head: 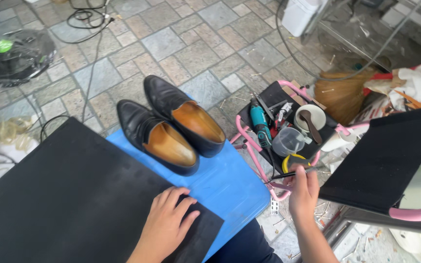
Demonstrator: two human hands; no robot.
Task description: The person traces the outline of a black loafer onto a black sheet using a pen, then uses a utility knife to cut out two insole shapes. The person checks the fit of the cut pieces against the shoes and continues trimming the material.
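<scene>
the left hand lies flat, fingers spread and holding nothing, on the black rubber sheet just left of the blue counter. right of that counter, the right hand pinches a thin black tool, long axis running left-right.

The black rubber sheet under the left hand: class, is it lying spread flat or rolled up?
Spread flat. The black rubber sheet lies open across the blue stool, with the left hand pressed palm-down on its corner; no roll or fold shows.
</scene>
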